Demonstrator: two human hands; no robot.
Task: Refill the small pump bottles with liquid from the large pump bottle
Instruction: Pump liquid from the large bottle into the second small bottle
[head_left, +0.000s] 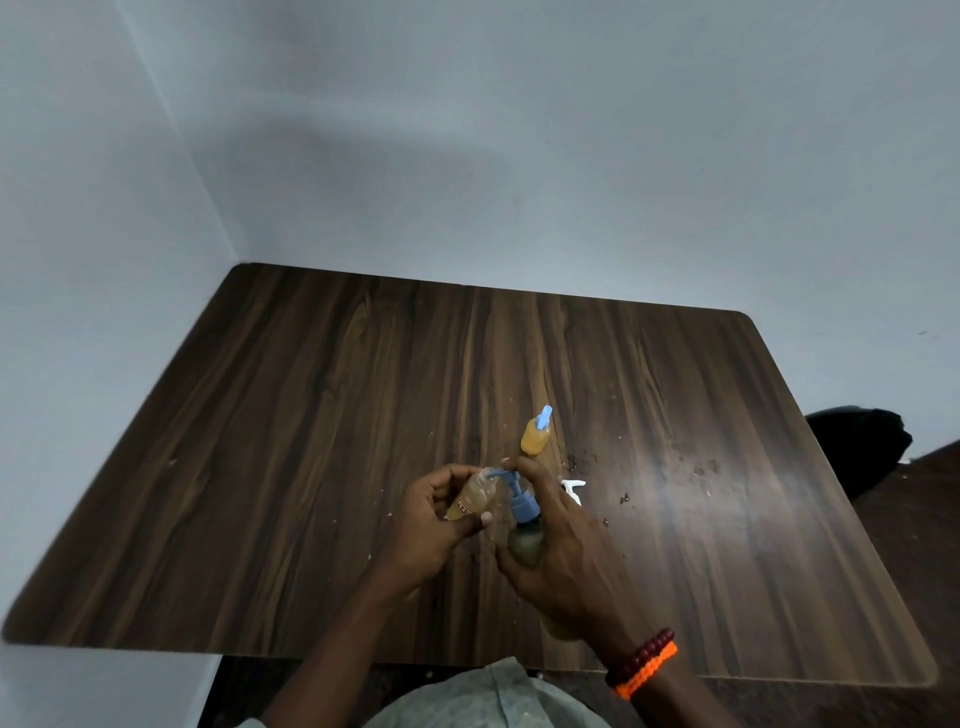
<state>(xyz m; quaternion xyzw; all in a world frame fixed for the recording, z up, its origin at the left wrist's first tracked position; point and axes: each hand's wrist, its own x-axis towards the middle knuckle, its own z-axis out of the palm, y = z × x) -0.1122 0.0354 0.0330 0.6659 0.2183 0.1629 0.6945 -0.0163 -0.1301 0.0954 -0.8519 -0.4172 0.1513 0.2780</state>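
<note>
My left hand (441, 512) is shut on a small clear bottle (474, 500) with amber liquid and no pump on it, tilted toward the right. My right hand (558, 545) grips the large pump bottle (525, 540), and a finger rests on its blue pump head (521, 501). The blue spout reaches into the small bottle's open neck. A second small bottle (535, 435) with orange liquid and a blue pump top stands just beyond my hands. A white pump top (572, 488) lies on the table beside my right hand.
The dark wooden table (311, 415) stands in a corner of grey walls. Dark drops and specks dot the surface to the right of the bottles. A black object (857, 441) sits past the table's right edge.
</note>
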